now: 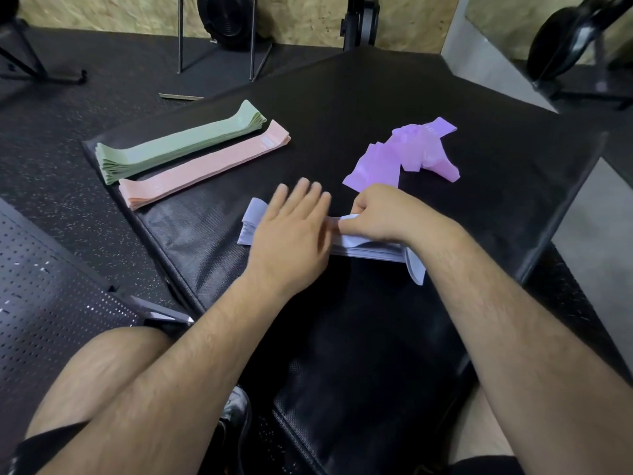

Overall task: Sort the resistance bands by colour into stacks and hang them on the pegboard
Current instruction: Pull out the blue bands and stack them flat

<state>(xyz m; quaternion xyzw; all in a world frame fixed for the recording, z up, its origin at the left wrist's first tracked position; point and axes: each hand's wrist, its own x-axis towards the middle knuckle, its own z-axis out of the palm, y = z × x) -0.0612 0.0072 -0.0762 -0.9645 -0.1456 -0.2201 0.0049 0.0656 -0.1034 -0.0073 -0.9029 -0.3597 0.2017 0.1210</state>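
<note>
Forearms over pale lavender elastic band stack [251, 224], black padded worktop [376, 97].
Left hand [291, 231] presses flat, grip open; right hand [375, 214] pinches top band [346, 218]: square edges first.

two stacks [171, 147] left, loose pile [404, 152] right, third stack [251, 222] nearest

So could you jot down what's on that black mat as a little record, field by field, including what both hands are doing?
surface: black mat
sorted: green stack and pink stack, side by side, far left
unsorted: purple pile, crumpled, far right
in progress: lilac stack, nearest the person
left hand: flat on the lilac stack, fingers straight
right hand: pinches the lilac stack's top layer
pegboard: lying at left, no bands seen on it
</note>
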